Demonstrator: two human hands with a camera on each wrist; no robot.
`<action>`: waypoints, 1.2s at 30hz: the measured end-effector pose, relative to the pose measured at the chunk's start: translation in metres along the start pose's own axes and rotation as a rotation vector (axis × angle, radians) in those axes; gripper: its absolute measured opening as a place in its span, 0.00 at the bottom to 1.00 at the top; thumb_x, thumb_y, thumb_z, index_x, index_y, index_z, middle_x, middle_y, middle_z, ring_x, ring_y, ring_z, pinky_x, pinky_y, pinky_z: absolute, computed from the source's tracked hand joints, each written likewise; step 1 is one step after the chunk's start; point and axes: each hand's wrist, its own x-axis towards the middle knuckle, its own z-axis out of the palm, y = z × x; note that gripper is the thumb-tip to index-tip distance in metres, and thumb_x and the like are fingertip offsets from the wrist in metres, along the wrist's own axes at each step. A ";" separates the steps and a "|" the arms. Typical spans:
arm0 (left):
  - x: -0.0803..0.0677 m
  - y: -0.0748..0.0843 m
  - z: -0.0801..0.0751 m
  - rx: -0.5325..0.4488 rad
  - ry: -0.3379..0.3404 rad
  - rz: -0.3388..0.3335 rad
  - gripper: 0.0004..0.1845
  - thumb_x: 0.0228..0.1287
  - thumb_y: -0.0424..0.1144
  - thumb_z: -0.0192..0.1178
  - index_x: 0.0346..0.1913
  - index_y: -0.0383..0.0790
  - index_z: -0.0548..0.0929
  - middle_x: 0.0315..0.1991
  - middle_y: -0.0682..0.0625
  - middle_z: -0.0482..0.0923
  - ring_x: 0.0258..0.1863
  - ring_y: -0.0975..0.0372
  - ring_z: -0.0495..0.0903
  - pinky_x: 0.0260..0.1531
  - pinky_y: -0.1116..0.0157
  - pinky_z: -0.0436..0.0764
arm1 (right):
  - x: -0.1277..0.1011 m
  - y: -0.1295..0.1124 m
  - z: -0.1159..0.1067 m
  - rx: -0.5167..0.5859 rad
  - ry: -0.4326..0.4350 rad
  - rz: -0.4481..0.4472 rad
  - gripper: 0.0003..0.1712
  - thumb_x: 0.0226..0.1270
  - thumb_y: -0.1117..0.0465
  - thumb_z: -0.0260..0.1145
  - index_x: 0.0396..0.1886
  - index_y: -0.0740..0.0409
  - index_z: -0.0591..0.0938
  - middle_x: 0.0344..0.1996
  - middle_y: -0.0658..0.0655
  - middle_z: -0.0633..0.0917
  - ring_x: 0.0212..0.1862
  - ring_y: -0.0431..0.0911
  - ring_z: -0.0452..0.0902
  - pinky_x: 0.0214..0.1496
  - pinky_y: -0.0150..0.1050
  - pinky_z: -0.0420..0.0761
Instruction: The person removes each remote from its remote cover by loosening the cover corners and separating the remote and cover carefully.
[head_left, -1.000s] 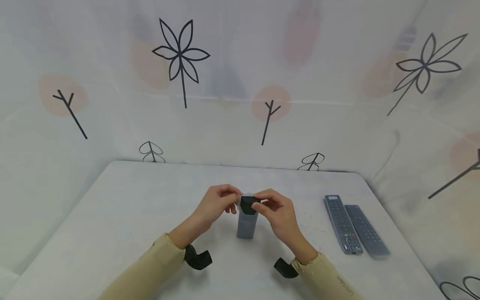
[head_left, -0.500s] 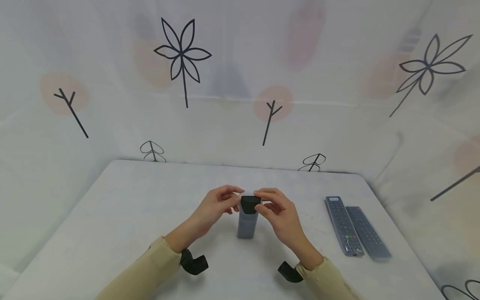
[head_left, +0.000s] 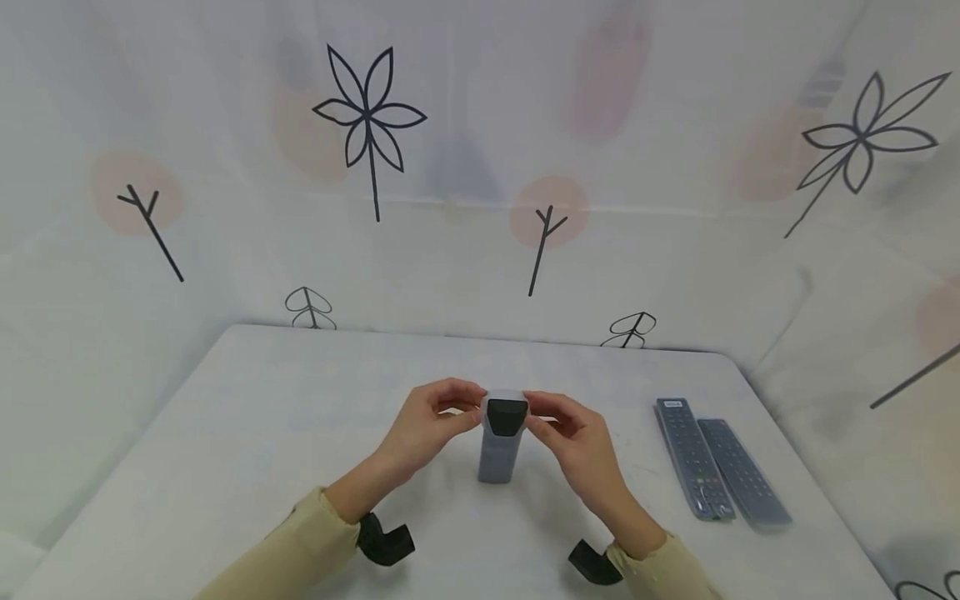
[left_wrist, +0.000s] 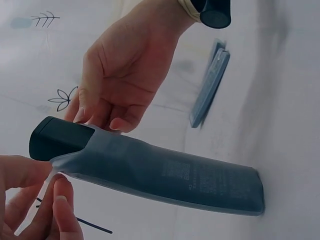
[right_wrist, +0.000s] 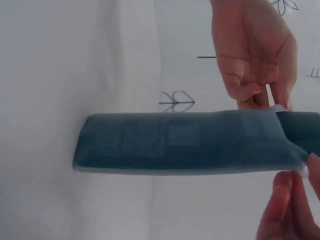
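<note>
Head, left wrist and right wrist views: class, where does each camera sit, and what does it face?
Head: looks forward and down at the table; both hands and sleeves show.
Left wrist: low by the left hand, facing the right hand.
Right wrist: low, facing the left hand; right fingers show.
All three share the sleeved remote, standing on end.

A white worktop [head_left: 225, 433] fills the lower part of the head view, its far edge meeting a pale fabric backdrop [head_left: 465, 250] that wraps round behind and to both sides. At about 3 o'clock on the worktop lie two grey remote controls in clear sleeves, the nearer-in one [head_left: 693, 458] and the outer one [head_left: 742, 473] side by side, touching or nearly so along their long edges, both pointing toward 11 o'clock. The backdrop bears black line drawings, a six-petalled flower [head_left: 369, 117] at 11 o'clock and another flower [head_left: 862, 137] at 2 o'clock, with faint pink circles behind small twig shapes [head_left: 546, 229].
</note>
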 end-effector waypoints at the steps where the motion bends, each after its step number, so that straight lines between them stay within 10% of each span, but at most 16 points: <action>1: -0.001 0.000 0.000 0.010 0.000 0.009 0.13 0.65 0.32 0.66 0.52 0.39 0.84 0.46 0.48 0.83 0.45 0.56 0.82 0.47 0.63 0.82 | 0.000 -0.002 0.000 -0.004 0.004 0.016 0.17 0.66 0.62 0.71 0.55 0.55 0.84 0.48 0.51 0.86 0.50 0.47 0.81 0.52 0.36 0.80; 9: -0.002 -0.004 0.002 0.058 0.023 0.038 0.15 0.63 0.31 0.67 0.53 0.42 0.86 0.47 0.48 0.84 0.44 0.58 0.81 0.44 0.64 0.82 | 0.001 -0.013 0.000 -0.006 0.036 0.100 0.16 0.64 0.69 0.70 0.52 0.56 0.85 0.44 0.54 0.86 0.45 0.49 0.83 0.43 0.38 0.83; 36: 0.003 -0.002 0.003 0.125 -0.009 0.091 0.09 0.64 0.27 0.63 0.44 0.41 0.84 0.40 0.51 0.82 0.42 0.59 0.81 0.37 0.66 0.81 | 0.002 -0.007 0.003 -0.104 0.070 -0.012 0.11 0.62 0.74 0.69 0.42 0.58 0.84 0.37 0.53 0.84 0.40 0.49 0.80 0.45 0.34 0.82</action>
